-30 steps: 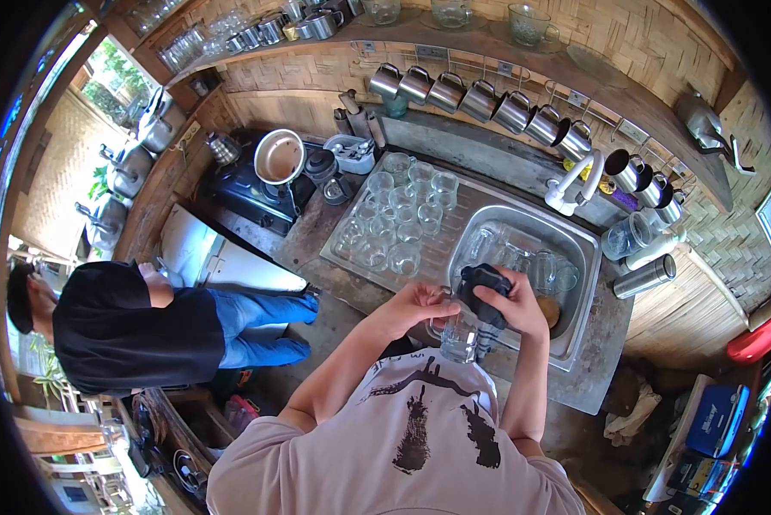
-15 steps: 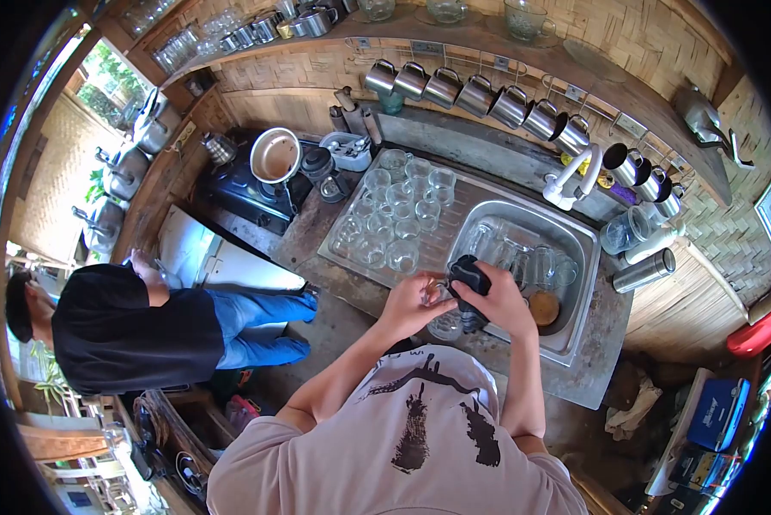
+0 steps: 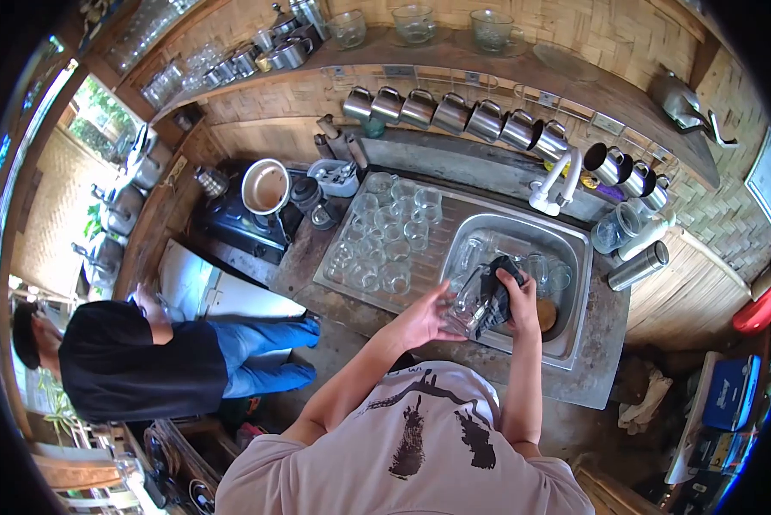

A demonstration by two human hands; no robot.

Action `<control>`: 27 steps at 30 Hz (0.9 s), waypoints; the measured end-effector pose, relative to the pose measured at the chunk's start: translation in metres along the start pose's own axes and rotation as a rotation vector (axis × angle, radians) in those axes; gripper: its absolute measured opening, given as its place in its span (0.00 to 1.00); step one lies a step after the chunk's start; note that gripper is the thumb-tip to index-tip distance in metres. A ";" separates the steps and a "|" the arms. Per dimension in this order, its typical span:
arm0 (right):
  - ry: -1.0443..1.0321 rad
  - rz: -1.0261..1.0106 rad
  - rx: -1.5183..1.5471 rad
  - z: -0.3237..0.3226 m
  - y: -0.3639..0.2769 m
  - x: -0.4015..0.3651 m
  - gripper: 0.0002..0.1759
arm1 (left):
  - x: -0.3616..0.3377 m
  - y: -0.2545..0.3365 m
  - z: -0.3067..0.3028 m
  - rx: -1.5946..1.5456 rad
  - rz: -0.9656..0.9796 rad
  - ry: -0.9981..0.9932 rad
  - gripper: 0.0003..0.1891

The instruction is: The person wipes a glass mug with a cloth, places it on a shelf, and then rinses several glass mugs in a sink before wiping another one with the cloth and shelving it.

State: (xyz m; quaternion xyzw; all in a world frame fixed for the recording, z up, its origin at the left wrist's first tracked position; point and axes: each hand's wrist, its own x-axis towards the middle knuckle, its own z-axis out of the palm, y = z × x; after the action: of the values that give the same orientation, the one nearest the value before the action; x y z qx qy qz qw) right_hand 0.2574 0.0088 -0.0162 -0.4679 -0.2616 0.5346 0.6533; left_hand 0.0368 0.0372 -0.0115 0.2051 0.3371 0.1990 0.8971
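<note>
In front of my body, at the near edge of the sink, my left hand (image 3: 426, 316) supports a clear glass (image 3: 464, 311) from its left side. My right hand (image 3: 523, 300) grips a dark cloth (image 3: 493, 311), pressed against the right side of that glass. The glass is tilted, and the cloth covers part of it. Below and beyond the hands lies the metal sink (image 3: 584, 296), with several clear glasses (image 3: 550, 270) inside. A round tan sponge or pad (image 3: 546, 314) shows beside my right hand in the basin.
Several glass mugs (image 3: 390, 227) stand on the ribbed drainboard (image 3: 454, 210) at left. A white faucet (image 3: 557, 184) rises behind the sink. Steel mugs (image 3: 450, 112) hang under a wooden shelf (image 3: 565, 77). A steel tumbler (image 3: 638, 266) lies at right. Another person (image 3: 145, 360) stands at left.
The glass has swung up into clearer view between my hands, with my left hand opening wider around it. The cloth has shifted slightly right. The camera view has tilted a little.
</note>
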 end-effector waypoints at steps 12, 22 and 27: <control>0.034 -0.242 -0.095 0.023 -0.018 -0.033 0.12 | -0.004 0.031 0.007 0.426 0.248 0.084 0.28; -0.023 0.021 -0.086 0.028 -0.050 -0.038 0.15 | -0.030 0.055 0.027 1.113 0.796 0.088 0.31; 0.066 -0.248 -0.120 0.043 -0.039 -0.046 0.12 | -0.019 0.053 0.036 0.702 0.873 0.112 0.31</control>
State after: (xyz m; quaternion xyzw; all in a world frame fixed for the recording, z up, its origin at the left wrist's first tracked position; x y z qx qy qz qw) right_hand 0.2256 -0.0202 0.0446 -0.4876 -0.3273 0.4173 0.6936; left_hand 0.0366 0.0634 0.0496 0.6010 0.3140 0.4381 0.5902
